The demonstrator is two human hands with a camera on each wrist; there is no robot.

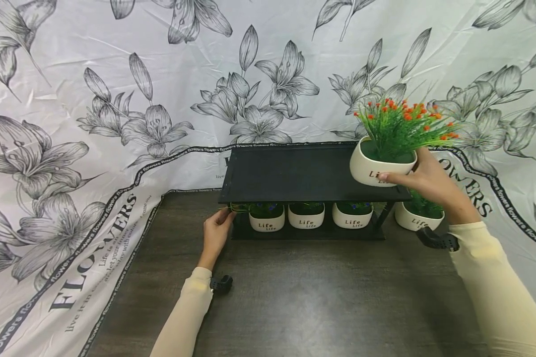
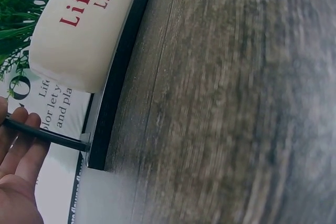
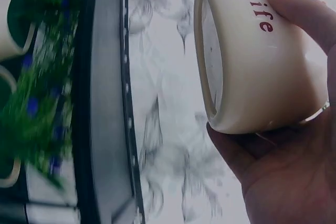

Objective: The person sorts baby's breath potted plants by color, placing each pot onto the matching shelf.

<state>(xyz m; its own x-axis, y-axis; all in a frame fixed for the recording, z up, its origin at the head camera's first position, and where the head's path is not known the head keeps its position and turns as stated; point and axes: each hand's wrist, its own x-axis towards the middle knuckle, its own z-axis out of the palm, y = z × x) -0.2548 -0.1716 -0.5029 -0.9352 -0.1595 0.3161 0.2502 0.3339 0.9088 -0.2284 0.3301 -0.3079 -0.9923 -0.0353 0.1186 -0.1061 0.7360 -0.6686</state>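
White flowerpot — gripped between right hand thumb and fingers; left hand pinches shelf post.

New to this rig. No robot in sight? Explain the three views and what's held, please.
Right, no robot: just a person's two bare hands. The widest picture comes from a camera worn on the head, looking forward and down. The other two come from a camera on each wrist, so they look tilted.

On the dark wood-look table stands a two-level black shelf. Its lower level holds three white "Life" pots with plants. One more pot stands to the right of the shelf, partly hidden by the right arm.

The left hand holds a thin post at the shelf's left end. The right hand grips an orange-flowered pot above the top board; the right wrist view shows its underside, clear of the shelf.
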